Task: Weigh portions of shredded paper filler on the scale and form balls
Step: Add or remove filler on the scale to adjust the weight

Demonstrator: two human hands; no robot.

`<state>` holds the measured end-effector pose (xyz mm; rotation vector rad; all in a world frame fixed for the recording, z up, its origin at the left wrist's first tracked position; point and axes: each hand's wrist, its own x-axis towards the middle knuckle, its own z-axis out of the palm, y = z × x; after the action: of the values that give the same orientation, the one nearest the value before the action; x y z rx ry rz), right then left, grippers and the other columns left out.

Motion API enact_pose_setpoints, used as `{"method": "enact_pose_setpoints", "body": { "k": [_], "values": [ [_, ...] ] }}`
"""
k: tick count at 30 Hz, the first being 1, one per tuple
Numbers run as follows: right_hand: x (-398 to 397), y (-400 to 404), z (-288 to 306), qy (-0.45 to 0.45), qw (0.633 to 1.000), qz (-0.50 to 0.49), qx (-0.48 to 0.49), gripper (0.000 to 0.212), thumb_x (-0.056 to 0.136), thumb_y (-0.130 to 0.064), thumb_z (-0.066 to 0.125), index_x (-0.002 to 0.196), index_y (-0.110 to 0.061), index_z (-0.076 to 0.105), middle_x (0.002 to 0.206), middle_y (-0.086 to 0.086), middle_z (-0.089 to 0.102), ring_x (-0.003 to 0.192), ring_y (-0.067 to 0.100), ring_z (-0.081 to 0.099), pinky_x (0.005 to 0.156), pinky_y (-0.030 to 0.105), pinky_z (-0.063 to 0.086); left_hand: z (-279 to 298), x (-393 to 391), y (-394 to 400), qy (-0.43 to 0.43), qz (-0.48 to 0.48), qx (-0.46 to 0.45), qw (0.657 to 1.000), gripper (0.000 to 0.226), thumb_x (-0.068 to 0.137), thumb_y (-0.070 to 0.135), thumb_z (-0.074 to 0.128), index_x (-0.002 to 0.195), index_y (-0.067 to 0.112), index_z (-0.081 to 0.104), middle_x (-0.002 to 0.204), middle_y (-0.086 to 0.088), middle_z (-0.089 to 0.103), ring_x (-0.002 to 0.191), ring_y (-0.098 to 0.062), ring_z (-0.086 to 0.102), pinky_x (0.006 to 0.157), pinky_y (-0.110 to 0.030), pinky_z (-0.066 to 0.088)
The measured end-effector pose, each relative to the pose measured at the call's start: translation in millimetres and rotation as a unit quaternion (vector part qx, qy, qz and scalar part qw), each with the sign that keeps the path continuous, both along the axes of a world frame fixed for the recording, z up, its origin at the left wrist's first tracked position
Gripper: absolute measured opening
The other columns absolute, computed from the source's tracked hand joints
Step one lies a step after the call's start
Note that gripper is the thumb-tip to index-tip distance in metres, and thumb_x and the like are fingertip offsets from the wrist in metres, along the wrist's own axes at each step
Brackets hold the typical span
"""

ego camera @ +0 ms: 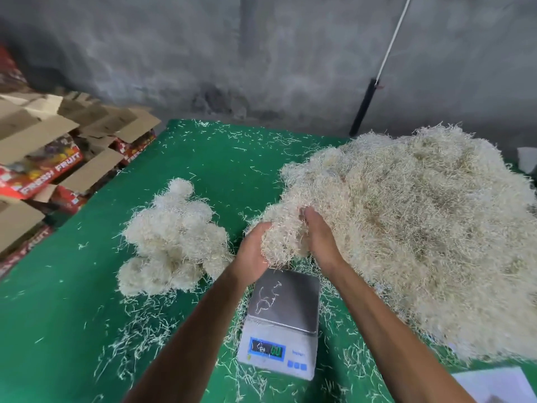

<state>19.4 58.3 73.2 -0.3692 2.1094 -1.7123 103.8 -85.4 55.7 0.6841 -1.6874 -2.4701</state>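
Two bare forearms, no sleeves visible

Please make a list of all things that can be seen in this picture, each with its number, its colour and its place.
Big heap of shredded paper: one, pale cream, right side of the table.
Held clump of shredded paper: one, pale cream, between both hands, above the scale.
Formed balls: one cluster, exact count unclear, pale cream, left of the scale.
Scale: one, white body with grey platform, near the front; a few strands lie on it; display too blurred to read.
Table: one, green cover, strewn with loose strands.
Cardboard boxes: several, brown and red, far left.
Pole: one, black, against the grey wall.
Left hand: cups the clump.
Right hand: cups the clump.
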Motion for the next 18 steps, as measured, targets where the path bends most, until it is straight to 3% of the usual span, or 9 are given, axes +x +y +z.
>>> {"method": "enact_pose_setpoints", "body": {
  "k": [1,3,5,7,9,11,14,16,18],
  "values": [
    [5.0,3.6,-7.9,-0.015,1.0,0.026,0.004,0.077,0.095,-0.078,0.044,0.133,-0.012,0.056,0.102,-0.003,0.059,0.086,0.008,0.057,0.081,0.032,0.047,-6.7,5.4,-2.2,-0.006,-0.019,-0.038,0.999,0.054,0.087,0.001,0.065,0.135,0.02,0.048,0.126,0.001,0.065,0.107,0.013,0.06,0.096,-0.012,0.048],
    [16.1,11.3,-22.9,-0.044,0.996,0.067,0.033,0.089,0.084,-0.082,0.061,0.145,-0.019,0.047,0.122,-0.012,0.057,0.106,0.006,0.057,0.093,0.032,0.044,-20.0,18.0,-8.0,-0.031,-0.035,-0.085,0.995,0.057,0.092,0.001,0.063,0.142,0.023,0.044,0.132,0.004,0.061,0.12,0.002,0.058,0.109,-0.026,0.045],
    [23.0,18.2,-39.1,-0.038,0.996,0.048,0.06,0.097,0.083,-0.074,0.07,0.154,-0.015,0.04,0.131,-0.01,0.058,0.12,0.012,0.058,0.097,0.029,0.043,-29.0,24.7,-6.6,-0.058,-0.061,-0.149,0.985,0.052,0.093,0.039,0.068,0.139,0.022,0.052,0.137,-0.002,0.059,0.117,-0.013,0.061,0.105,-0.036,0.048],
    [26.4,26.5,-52.2,-0.046,0.997,0.001,0.061,0.094,0.088,-0.063,0.071,0.156,-0.008,0.038,0.138,-0.003,0.059,0.133,0.028,0.057,0.098,0.026,0.047,-39.5,25.1,-6.0,-0.115,-0.031,-0.087,0.989,0.064,0.079,0.066,0.07,0.122,0.019,0.063,0.124,-0.004,0.066,0.096,-0.014,0.064,0.083,-0.034,0.055],
    [31.0,36.2,-60.9,-0.029,0.995,0.002,0.094,0.073,0.087,-0.068,0.067,0.133,-0.011,0.06,0.109,-0.005,0.066,0.104,0.022,0.069,0.086,0.028,0.054,-51.7,27.2,-4.5,-0.152,-0.016,-0.179,0.972,0.063,0.075,0.071,0.072,0.109,0.018,0.067,0.1,-0.001,0.067,0.086,-0.018,0.064,0.076,-0.033,0.056],
    [36.6,47.2,-73.7,0.029,0.978,0.049,0.2,0.056,0.086,-0.076,0.06,0.097,-0.021,0.063,0.087,-0.009,0.058,0.076,0.011,0.059,0.079,0.034,0.055,-69.0,31.9,-3.3,-0.189,0.013,-0.282,0.94,0.073,0.078,0.069,0.069,0.117,0.008,0.064,0.111,-0.01,0.068,0.099,-0.026,0.065,0.086,-0.038,0.053],
    [40.8,60.9,-93.1,0.063,0.961,0.021,0.268,0.065,0.093,-0.067,0.06,0.118,-0.008,0.066,0.103,0.009,0.075,0.077,0.025,0.074,0.089,0.045,0.059,-87.2,40.8,-5.4,-0.2,0.05,-0.348,0.914,0.065,0.09,0.051,0.067,0.14,0.013,0.052,0.138,-0.011,0.059,0.115,-0.022,0.059,0.09,-0.031,0.048],
    [41.9,67.2,-95.3,0.077,0.958,-0.025,0.275,0.064,0.098,-0.064,0.056,0.129,-0.009,0.064,0.09,0.019,0.076,0.054,0.02,0.068,0.066,0.037,0.061,-91.7,45.5,-5.5,-0.181,0.05,-0.368,0.911,0.055,0.093,0.042,0.067,0.138,0.014,0.055,0.139,-0.009,0.059,0.11,-0.017,0.06,0.087,-0.024,0.049],
    [42.4,70.4,-94.0,0.09,0.954,-0.05,0.28,0.063,0.102,-0.059,0.051,0.138,-0.008,0.058,0.093,0.017,0.076,0.059,0.019,0.069,0.054,0.027,0.052,-92.6,47.9,-4.8,-0.173,0.051,-0.363,0.914,0.049,0.092,0.037,0.069,0.134,0.014,0.06,0.134,-0.008,0.063,0.094,-0.009,0.061,0.067,-0.007,0.044]
  ]
}}
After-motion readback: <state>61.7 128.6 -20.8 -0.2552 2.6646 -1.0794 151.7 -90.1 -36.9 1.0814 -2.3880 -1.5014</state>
